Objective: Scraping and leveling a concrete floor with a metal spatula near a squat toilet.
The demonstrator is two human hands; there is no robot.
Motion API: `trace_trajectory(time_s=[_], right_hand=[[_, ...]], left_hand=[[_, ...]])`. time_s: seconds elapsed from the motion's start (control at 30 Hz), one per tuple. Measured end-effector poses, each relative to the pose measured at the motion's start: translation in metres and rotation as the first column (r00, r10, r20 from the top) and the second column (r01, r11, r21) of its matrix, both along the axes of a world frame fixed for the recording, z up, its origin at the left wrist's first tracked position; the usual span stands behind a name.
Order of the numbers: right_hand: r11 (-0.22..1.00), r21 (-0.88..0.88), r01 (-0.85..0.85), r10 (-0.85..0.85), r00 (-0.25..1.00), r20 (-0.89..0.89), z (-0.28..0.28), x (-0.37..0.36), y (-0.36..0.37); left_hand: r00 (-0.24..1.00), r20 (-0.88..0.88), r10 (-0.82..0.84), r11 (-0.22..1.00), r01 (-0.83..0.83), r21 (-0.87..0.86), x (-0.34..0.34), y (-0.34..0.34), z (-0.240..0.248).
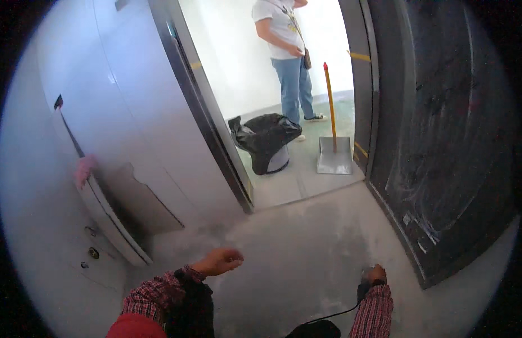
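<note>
Head view, looking down into an elevator car toward its open doorway. Left hand (218,262) hung over the dusty grey floor (306,248), its fingers (234,259) loosely curled and holding nothing; the sleeve behind it was red plaid. Right hand (375,276) sat lower and to the right, its fingers closed around a small dark object (364,287); what that object was could not be told, but a thin black cable (334,314) ran back from it toward the body. The two hands were well apart, with bare floor between them.

Left of the left-hand fingers stood the metal side wall (103,112) of the car, carrying a curved pale handrail (111,219) with a pink cloth (84,169) hanging at its upper end. Small round fittings (93,253) showed on the wall below the rail. Beyond both hands, past the door frame (210,124), a black bin bag (266,135) sat in a pale bin on the landing. Just right of it a grey dustpan (334,156) with a long yellow handle stood upright. Farther still a second person (288,50) in a white shirt and blue jeans stood facing right. Right of the right-hand fingers rose a dark scuffed panel (446,141).
</note>
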State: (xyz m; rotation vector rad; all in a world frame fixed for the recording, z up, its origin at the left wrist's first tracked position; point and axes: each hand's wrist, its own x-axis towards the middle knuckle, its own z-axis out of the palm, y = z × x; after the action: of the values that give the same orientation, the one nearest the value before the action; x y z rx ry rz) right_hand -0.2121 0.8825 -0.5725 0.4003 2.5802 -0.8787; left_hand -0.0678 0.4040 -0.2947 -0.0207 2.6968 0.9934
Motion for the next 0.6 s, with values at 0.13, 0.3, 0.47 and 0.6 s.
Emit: trace_trajectory(time_s=[0.13, 0.3, 0.47, 0.6], right_hand=[[0.977, 0.206, -0.063, 0.076, 0.996, -0.054, -0.064, -0.015, 0.062], [0.979, 0.2, -0.026, 0.028, 1.0, -0.007, -0.06, -0.017, 0.071], [0.983, 0.172, 0.066, -0.072, 0.997, 0.032, 0.009, -0.005, 0.034], [0.977, 0.212, -0.002, -0.002, 1.0, 0.017, 0.01, -0.006, 0.036]], left_hand=[[0.951, -0.177, -0.255, 0.967, 0.251, -0.047, -0.016, 0.067, 0.039], [0.916, -0.197, -0.35, 0.934, 0.357, 0.002, -0.016, 0.132, 0.086], [0.957, 0.065, -0.283, 0.91, 0.247, 0.332, -0.033, 0.158, 0.075], [0.935, 0.155, -0.32, 0.903, 0.251, 0.349, -0.046, 0.185, 0.078]])
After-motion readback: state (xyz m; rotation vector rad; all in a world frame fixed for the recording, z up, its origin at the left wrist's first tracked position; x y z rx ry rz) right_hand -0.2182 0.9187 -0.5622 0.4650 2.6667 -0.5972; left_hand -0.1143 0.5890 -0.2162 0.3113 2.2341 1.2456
